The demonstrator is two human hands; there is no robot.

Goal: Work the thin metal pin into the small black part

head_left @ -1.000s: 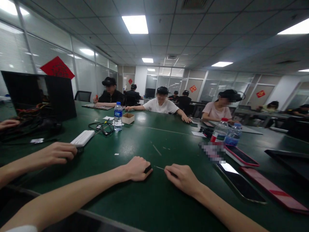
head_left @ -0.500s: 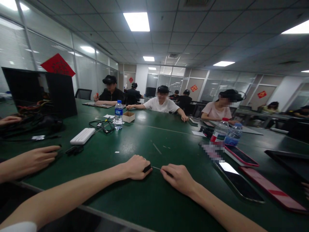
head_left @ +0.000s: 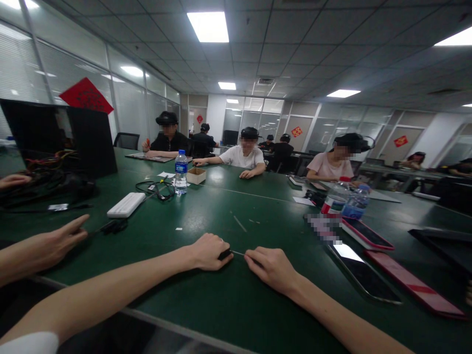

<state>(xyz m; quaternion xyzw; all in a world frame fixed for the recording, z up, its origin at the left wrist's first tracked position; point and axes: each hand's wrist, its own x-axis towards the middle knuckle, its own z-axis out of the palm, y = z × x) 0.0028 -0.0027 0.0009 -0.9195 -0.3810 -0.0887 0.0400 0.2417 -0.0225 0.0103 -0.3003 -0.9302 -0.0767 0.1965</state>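
Observation:
On the green table (head_left: 206,305) in front of me, my left hand (head_left: 211,251) is closed around a small black object (head_left: 224,253), mostly hidden by the fingers. A thin pale line runs from it to my right hand (head_left: 271,268), whose fingers are curled and pressed together near the tabletop. I cannot make out whether the line is a thread or a thin rod. A narrow gap separates the two hands. A small white scrap (head_left: 179,228) lies beyond my left hand.
Another person's hand (head_left: 59,243) rests at the left, near a white power strip (head_left: 126,205). A bottle (head_left: 181,172) and open box (head_left: 196,175) stand farther back. Phones (head_left: 363,273) and bottles (head_left: 336,197) are at the right. People sit across the table.
My hands have hardly moved. The neighbouring hand at the left has changed its finger pose. The person in white opposite has drawn one hand inward over the table.

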